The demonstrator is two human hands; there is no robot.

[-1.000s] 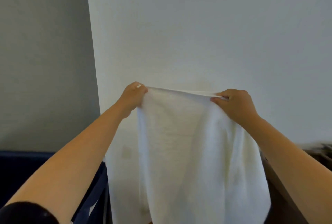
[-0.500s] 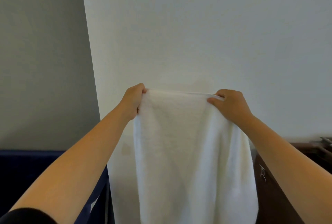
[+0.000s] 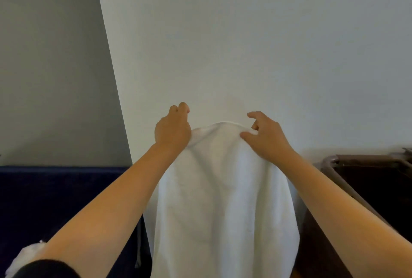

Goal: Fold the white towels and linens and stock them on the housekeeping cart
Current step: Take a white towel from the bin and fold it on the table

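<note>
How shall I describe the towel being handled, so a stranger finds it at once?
Start at the pale wall straight ahead. In front of it the left hand and the right hand grip the top edge of the white towel, which hangs down between the forearms. Unlike the small white cloth bunched at the lower left, it is held up.

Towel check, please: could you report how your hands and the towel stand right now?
Left hand and right hand grip the white towel at its top edge. Towel hangs bunched between them. Nothing blocks the hands.
</note>
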